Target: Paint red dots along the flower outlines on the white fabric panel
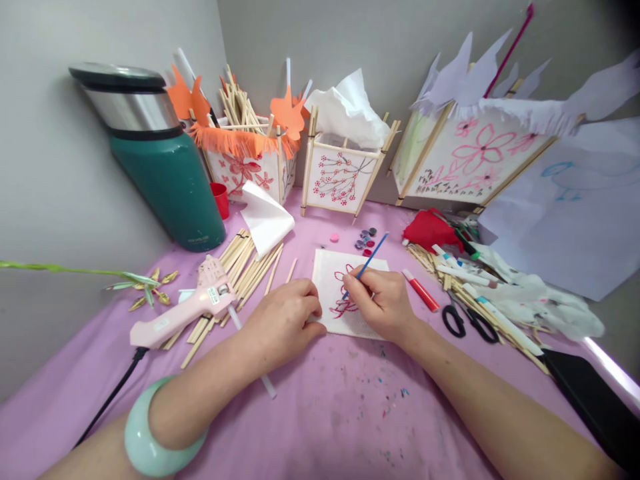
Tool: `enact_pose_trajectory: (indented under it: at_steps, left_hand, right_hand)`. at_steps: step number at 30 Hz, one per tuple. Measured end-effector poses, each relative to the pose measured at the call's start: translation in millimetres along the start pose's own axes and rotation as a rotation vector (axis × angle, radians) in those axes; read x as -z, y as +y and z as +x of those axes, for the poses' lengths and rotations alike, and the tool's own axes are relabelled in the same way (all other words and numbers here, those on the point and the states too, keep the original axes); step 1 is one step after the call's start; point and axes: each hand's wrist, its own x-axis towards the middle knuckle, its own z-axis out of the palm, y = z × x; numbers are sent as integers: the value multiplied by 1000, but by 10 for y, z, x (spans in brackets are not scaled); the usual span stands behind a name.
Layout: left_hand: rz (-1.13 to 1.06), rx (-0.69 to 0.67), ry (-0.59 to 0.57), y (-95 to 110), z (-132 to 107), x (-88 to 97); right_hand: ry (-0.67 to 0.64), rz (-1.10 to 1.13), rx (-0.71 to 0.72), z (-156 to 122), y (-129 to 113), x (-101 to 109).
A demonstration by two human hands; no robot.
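Observation:
A white square of paper (330, 273) with a red drawing lies on the pink tablecloth (320, 413). My right hand (383, 300) pinches a thin blue paintbrush (373, 257), its tip down on the red lines. My left hand (283, 320), fingers curled under, presses on the paper's left edge. A pale green bangle (147, 443) sits on my left wrist.
A pink glue gun (185, 310) lies on bamboo sticks (245, 263) at left, beside a green flask (160, 160). Paper lanterns (343, 173) stand at the back. A red marker (421, 291), black scissors (467, 320), pens and small paint pots (366, 240) lie right.

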Motion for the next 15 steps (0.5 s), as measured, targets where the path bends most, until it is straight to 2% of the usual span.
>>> enact_pose_trajectory:
  at_steps: [15]
  left_hand:
    - [5,8,-18,-1,15,-15]
  right_hand:
    - [18,34,28,7,-14,-60]
